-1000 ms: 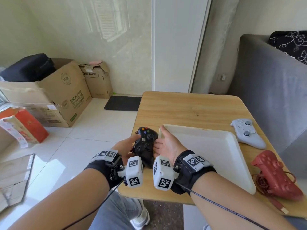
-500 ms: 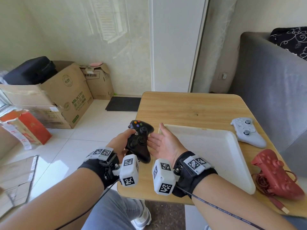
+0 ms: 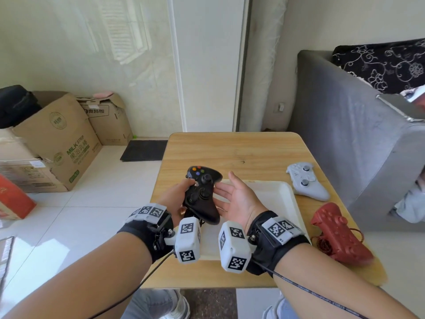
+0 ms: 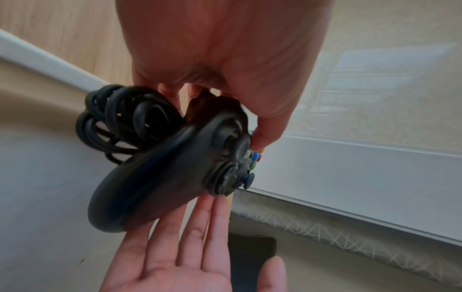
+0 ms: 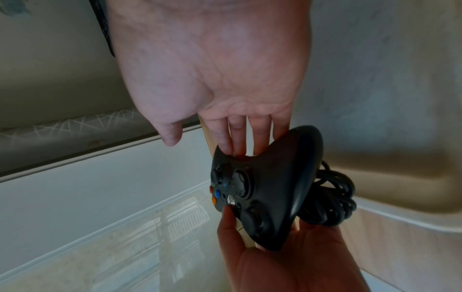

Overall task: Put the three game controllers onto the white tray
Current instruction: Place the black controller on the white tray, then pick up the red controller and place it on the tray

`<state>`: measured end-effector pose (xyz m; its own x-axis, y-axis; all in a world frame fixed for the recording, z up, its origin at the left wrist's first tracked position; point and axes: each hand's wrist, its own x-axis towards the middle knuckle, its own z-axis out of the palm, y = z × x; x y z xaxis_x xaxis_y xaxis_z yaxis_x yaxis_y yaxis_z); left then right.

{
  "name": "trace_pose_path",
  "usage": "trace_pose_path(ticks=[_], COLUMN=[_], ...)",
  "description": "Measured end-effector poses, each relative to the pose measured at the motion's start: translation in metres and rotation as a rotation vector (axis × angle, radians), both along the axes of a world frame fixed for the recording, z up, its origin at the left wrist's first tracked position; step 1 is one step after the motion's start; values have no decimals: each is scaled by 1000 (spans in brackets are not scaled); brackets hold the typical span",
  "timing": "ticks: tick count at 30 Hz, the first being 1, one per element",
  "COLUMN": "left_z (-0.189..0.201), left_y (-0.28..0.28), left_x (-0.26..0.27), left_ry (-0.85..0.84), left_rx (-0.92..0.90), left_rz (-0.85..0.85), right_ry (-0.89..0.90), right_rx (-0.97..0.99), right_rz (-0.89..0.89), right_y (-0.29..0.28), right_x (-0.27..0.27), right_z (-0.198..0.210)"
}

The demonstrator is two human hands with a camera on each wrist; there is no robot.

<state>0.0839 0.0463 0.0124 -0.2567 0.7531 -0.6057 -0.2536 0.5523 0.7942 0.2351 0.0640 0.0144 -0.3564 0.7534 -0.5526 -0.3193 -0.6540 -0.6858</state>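
A black wired game controller (image 3: 202,194) is held in the air over the left end of the white tray (image 3: 273,203). My left hand (image 3: 177,199) grips its left grip, thumb on the face (image 4: 175,168). The coiled cable (image 4: 125,120) hangs bunched behind it. My right hand (image 3: 236,199) lies palm up with straight fingers, and its fingertips (image 5: 237,144) touch the controller's (image 5: 265,187) right side. A white controller (image 3: 305,183) lies on the wooden table (image 3: 230,150) right of the tray. A red wired controller (image 3: 338,233) lies nearer me at the right edge.
A grey sofa (image 3: 345,134) stands close against the table's right side. Cardboard boxes (image 3: 57,139) and a black mat (image 3: 145,149) are on the tiled floor to the left. The table's far half shows bare wood.
My left hand has lifted the black controller and carried it right, over the tray's left end. My right hand has come off it and turned palm up beside it.
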Motion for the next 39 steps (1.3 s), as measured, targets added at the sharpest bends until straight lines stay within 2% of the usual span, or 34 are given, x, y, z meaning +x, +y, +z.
trace_pose_path(ticks=[8, 14, 21, 25, 30, 35, 39], left_z=[-19, -24, -20, -18, -10, 11, 25], left_y=[5, 8, 5, 4, 7, 11, 15], left_x=[21, 18, 7, 1, 11, 40, 80], left_ry=[171, 251, 427, 465, 568, 523, 295], left_rx=[-19, -68, -125, -118, 19, 186, 217], left_rz=[-74, -159, -293, -289, -177, -162, -165], right_ry=[-26, -31, -22, -4, -68, -120, -169], right_rx=[-47, -66, -76, -69, -18, 32, 82], right_rz=[-28, -25, -28, -45, -57, -104, -159], right_y=[-2, -2, -1, -1, 0, 4, 11], right_x=[19, 18, 19, 21, 28, 48, 87], right_z=[-22, -29, -33, -31, -20, -8, 9])
